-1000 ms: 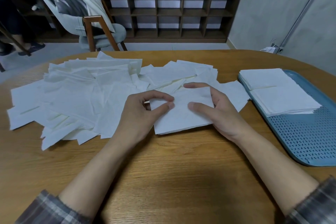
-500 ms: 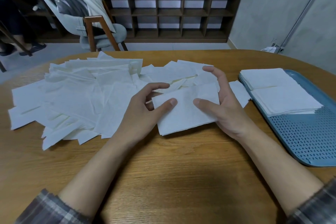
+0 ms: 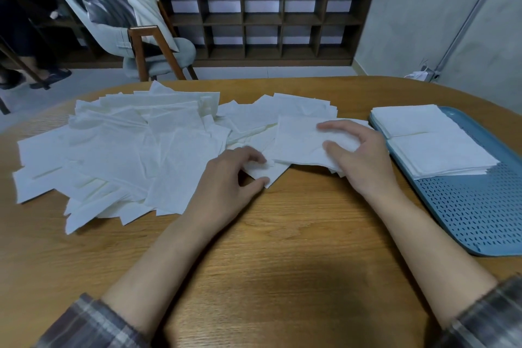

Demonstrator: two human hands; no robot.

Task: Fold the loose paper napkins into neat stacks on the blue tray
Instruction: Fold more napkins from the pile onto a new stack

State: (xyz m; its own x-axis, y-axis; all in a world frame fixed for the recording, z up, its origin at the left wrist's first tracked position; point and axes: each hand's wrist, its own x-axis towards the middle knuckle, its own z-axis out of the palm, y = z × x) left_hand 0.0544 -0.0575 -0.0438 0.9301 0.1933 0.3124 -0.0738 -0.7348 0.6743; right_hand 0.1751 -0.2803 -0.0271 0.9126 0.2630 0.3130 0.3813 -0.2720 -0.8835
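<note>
The folded napkin (image 3: 299, 141), long side running left to right, is gripped in my right hand (image 3: 358, 155) between the loose pile (image 3: 127, 144) and the blue tray (image 3: 480, 206). My left hand (image 3: 228, 175) pinches a second napkin (image 3: 261, 171) beside it; two stacks (image 3: 435, 150) fill the tray's far end

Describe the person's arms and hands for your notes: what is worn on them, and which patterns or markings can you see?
The left hand and right hand are bare: no gloves, rings or watch show. Each arm wears a checked sleeve in muted grey tones. The left sleeve and right sleeve show only at the bottom corners, leaving the forearms uncovered.
</note>
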